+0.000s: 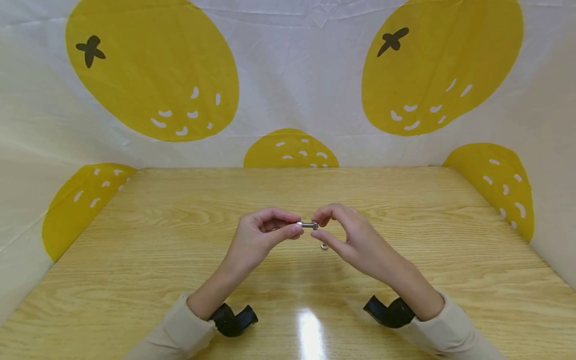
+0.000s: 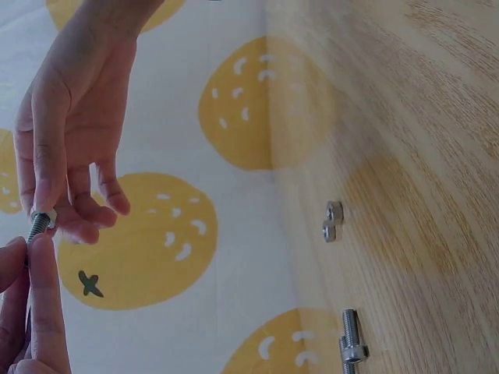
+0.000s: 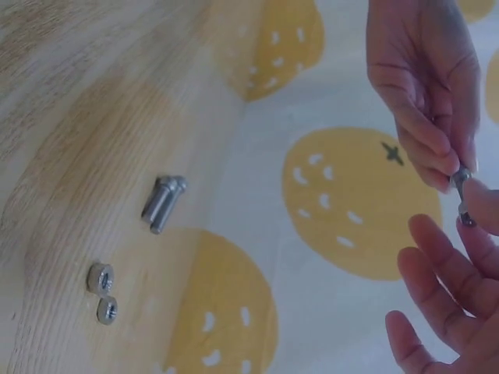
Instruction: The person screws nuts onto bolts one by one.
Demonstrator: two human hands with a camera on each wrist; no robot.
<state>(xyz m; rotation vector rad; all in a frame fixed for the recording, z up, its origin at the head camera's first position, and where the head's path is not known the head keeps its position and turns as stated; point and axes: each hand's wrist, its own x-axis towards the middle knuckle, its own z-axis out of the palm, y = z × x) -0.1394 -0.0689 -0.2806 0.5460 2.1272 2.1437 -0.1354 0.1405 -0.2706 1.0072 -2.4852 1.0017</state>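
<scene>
A small metal bolt lies roughly level between both hands, raised over the wooden table. My left hand pinches its left end between thumb and fingers, which hide that end. At the other end sits a hex nut. The thumb and index finger of my right hand pinch this nut, while the other fingers spread loosely away in the right wrist view. The left wrist view shows the bolt's threads running up to the nut.
Two loose nuts lie on the wooden table, one of them visible below my right thumb in the head view. Two more bolts rest side by side nearby. A white cloth with yellow fruit prints stands around the table.
</scene>
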